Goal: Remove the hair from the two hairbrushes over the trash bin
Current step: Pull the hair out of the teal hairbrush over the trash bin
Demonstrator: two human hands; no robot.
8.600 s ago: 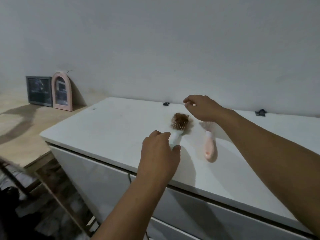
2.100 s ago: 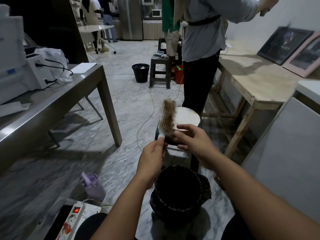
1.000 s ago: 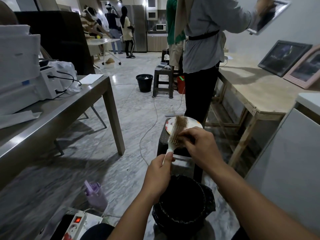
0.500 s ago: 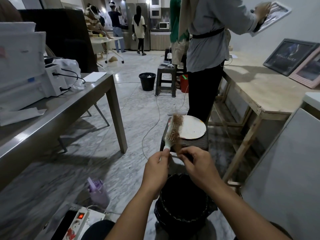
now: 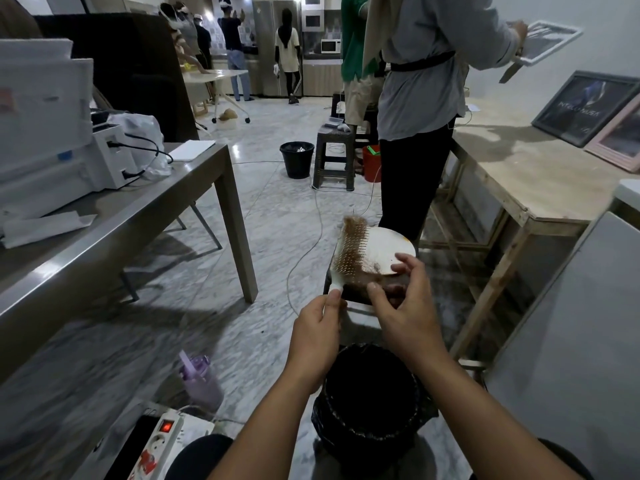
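Observation:
My left hand (image 5: 316, 336) grips the handle of a white hairbrush (image 5: 349, 255), held upright with its bristles facing right and matted with brown hair. My right hand (image 5: 407, 311) pinches a tuft of that brown hair (image 5: 372, 277) at the lower part of the bristles, thumb and forefinger together, other fingers spread. Both hands are above and just beyond a black-lined trash bin (image 5: 372, 407) on the floor below them. The second hairbrush is not in view.
A dark stool with a white plate (image 5: 391, 249) stands just behind the brush. A person (image 5: 415, 109) stands beyond it beside a wooden table (image 5: 526, 181). A grey table (image 5: 114, 216) is left, a white cabinet (image 5: 575, 341) right. A purple bottle (image 5: 199, 379) and power strip (image 5: 162, 441) lie near my feet.
My right hand has moved from the brush's base up to the bristles and now pulls a tuft of hair away from them. The left hand keeps the brush steady over the bin.

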